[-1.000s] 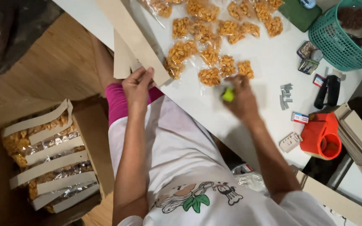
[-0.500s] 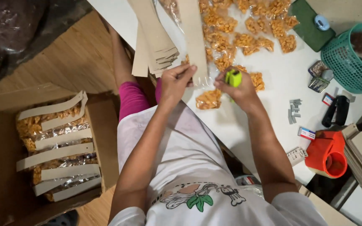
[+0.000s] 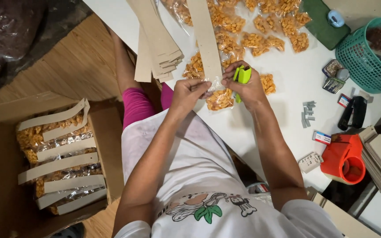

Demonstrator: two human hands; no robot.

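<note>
The snack bag (image 3: 220, 99) lies at the near table (image 3: 283, 105) edge, directly below both hands. Its clear top meets the lower end of one cardboard strip (image 3: 204, 39), which runs up the table away from the person. The left hand (image 3: 188, 93) pinches the bag top against the strip end, fingers closed on it. The right hand (image 3: 248, 88) is closed around a green stapler (image 3: 242, 76), held just right of the strip end, touching or almost touching the bag top; the exact contact is hidden by the fingers.

Count: one bag in hand, one stapler, one strip in use. A stack of strips (image 3: 157, 39) lies to the left; the number in it cannot be made out. More snack bags (image 3: 261, 26) spread over the far table, partly cut off at the top edge, too overlapped to count.

Right of the hands: loose staple bars (image 3: 308, 114), one black stapler (image 3: 352, 113), one orange tape dispenser (image 3: 344, 158), one green basket (image 3: 367, 57). A box (image 3: 58, 154) on the floor at left holds finished strips, about seven visible.
</note>
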